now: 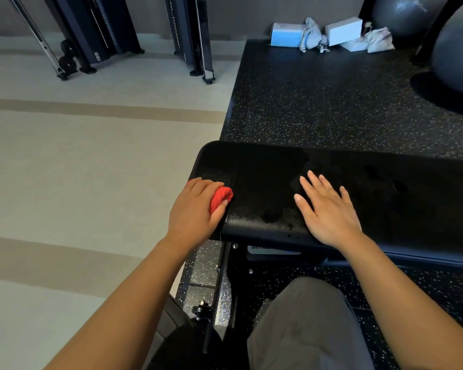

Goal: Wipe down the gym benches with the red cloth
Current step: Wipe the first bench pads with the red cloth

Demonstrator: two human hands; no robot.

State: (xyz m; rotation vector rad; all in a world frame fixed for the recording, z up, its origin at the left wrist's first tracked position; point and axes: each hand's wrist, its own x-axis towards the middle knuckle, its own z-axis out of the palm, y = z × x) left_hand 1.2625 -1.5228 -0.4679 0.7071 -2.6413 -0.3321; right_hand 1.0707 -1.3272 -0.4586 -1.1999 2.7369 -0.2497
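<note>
At the near-left corner of the black padded bench (332,166), the worktop of this scene, the left hand (195,209) presses down on the red cloth (221,198). Grip: fingers curled over the bunched cloth, thumb along its near side, so the hand is closed around it. Only a small red lump shows past the thumb and a sliver beyond the knuckles. Cloth touches the pad right at its left end edge.

Right hand (328,209) lies flat on the bench pad, just right of the cloth hand, palm down, fingers spread and pointing away from the person. It holds nothing; grip wide and loose.

Pad surface between the two hands shows a dull, patchy sheen near the front edge. Bench frame (273,252) visible below the pad's near edge, with a partly hidden label.

Beyond the bench: black speckled rubber mat (318,97). At the mat's far edge, two pale boxes (344,30) and crumpled light cloths (380,40). Far right of the bench, grey exercise balls (457,46). Left of the bench, pale floor (91,156) with darker stripes; dark machine uprights (195,36) stand at its far side.

Below the bench, the person's grey trouser leg (305,329).
</note>
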